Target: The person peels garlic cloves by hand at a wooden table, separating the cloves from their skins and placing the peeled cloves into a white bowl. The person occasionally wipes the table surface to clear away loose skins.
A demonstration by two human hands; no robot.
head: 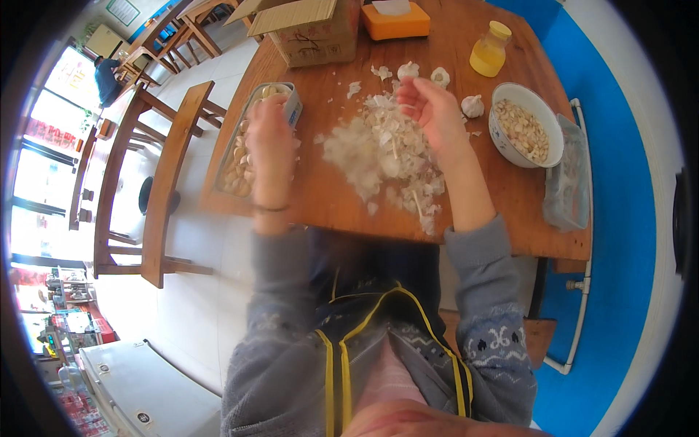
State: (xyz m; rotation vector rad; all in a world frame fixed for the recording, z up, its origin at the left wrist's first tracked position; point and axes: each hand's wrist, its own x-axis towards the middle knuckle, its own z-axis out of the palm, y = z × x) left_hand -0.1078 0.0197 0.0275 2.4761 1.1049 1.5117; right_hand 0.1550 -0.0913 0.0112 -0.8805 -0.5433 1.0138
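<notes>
My left hand (271,145) is blurred by motion above a rectangular tray (297,104) of garlic cloves (238,158); whether it holds anything is unclear. Over the heap of papery garlic skins (382,147) at mid-table is my right hand (431,112), its fingers curled and partly hidden from me. Just beyond it lie a garlic bulb (408,70) and another bulb (440,77). A third garlic bulb (472,106) rests to its right. Farther right, a white enamel bowl (505,145) contains many pale peeled pieces (521,131), apparently garlic.
At the back of the wooden table (322,205) stand a cardboard box (317,41), an orange tissue box (396,23) and a jar of yellow contents (490,52). A clear plastic container (568,185) sits at the right edge. A wooden bench (175,180) is left; a person (106,81) sits farther off.
</notes>
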